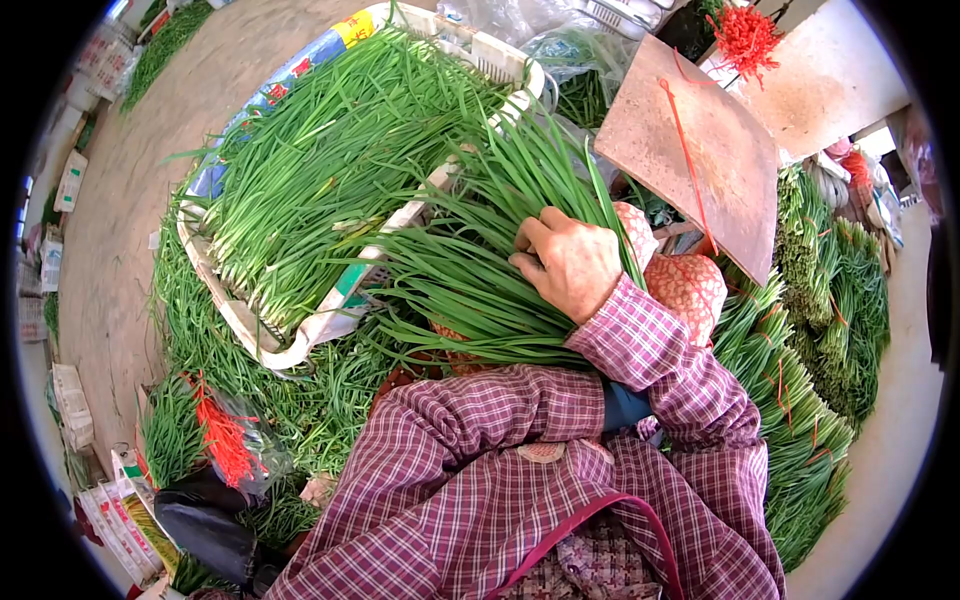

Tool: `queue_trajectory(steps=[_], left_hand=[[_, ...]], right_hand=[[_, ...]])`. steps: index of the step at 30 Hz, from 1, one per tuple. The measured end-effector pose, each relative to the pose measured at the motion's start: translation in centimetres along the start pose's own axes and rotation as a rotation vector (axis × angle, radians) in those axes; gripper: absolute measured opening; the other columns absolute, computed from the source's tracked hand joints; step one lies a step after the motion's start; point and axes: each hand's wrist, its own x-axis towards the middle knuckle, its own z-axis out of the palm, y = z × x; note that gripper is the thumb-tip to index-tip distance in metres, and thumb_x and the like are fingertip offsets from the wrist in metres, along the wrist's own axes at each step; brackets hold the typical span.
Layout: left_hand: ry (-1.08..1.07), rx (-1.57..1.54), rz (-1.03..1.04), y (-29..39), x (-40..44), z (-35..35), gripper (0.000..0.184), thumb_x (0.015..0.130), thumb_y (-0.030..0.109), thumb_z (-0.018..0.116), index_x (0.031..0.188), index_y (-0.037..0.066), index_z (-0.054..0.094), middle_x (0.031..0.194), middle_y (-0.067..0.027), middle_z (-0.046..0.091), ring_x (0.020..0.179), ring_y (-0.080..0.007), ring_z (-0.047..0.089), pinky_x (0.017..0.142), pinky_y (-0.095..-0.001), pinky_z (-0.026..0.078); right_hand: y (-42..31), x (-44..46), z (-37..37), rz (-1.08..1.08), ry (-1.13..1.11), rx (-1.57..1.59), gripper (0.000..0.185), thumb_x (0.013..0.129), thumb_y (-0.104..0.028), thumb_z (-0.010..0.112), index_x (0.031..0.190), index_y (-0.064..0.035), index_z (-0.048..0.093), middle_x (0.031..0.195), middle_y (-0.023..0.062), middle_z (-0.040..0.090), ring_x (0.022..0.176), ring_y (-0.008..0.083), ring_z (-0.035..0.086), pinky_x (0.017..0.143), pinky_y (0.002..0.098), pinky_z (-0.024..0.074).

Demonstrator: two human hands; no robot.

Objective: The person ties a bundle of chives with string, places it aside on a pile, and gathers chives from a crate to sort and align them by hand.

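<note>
My right hand (575, 262) lies on a loose bunch of garlic chives (490, 290), its fingers bent and closed round some of the green leaves. The bunch fans out across my lap, leaf tips to the left and up. My left forearm (490, 405) crosses in front of me and ends in a dark blue cuff (626, 406) behind the right sleeve; the left hand itself is hidden. Just beyond the bunch, a white crate (325, 325) holds a heap of chives (340, 150), pale stems toward me. Red flower-patterned cloth (690, 290) shows beside my right wrist.
A tilted brown board (695, 150) with a red tie (690, 150) stands at upper right, under a red tie bundle (745, 42). Tied chive bundles (785, 390) are stacked at right. Loose chives (300, 410) cover the floor at left, near red ties (225, 440) in a plastic bag.
</note>
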Motion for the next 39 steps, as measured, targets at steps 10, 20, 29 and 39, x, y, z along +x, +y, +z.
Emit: queue_trajectory(steps=[10,20,29,39], left_hand=[[-0.005,-0.002,0.007,-0.1,-0.1,0.3,0.033,0.087,0.026,0.049,0.108,0.008,0.067,0.106,-0.0102,0.064,0.104,-0.0281,0.057,0.097,-0.0479,0.041],[0.001,0.026,0.015,0.0,0.0,0.4,0.032,0.087,0.026,0.050,0.108,0.008,0.067,0.106,-0.0099,0.064,0.104,-0.0279,0.057,0.097,-0.0476,0.042],[-0.011,0.060,0.009,-0.8,-1.1,1.0,0.032,0.087,0.026,0.050,0.107,0.009,0.068,0.106,-0.0096,0.064,0.104,-0.0277,0.057,0.097,-0.0473,0.042],[0.150,0.095,-0.062,-0.2,-1.6,3.4,0.032,0.087,0.026,0.050,0.107,0.009,0.068,0.106,-0.0093,0.065,0.104,-0.0275,0.057,0.097,-0.0469,0.042]], right_hand=[[1.8,0.4,-0.2,0.021,0.106,0.369,0.012,0.079,-0.014,0.068,0.081,-0.0048,0.061,0.077,0.0114,0.062,0.070,0.0340,0.062,0.062,0.0419,0.0501],[0.5,4.9,-3.6,-0.164,0.249,0.435,0.031,0.087,-0.013,0.065,0.114,0.0014,0.056,0.099,0.0165,0.067,0.088,0.0240,0.067,0.077,0.0334,0.0553],[-4.3,-5.3,3.7,-0.368,-0.156,0.060,0.031,0.076,-0.009,0.064,0.106,-0.0150,0.064,0.090,0.0072,0.061,0.069,0.0201,0.061,0.052,0.0313,0.0549],[2.6,0.2,-4.4,-0.194,0.154,0.363,0.014,0.081,-0.006,0.063,0.096,-0.0085,0.065,0.088,0.0128,0.065,0.069,0.0270,0.066,0.058,0.0349,0.0556]])
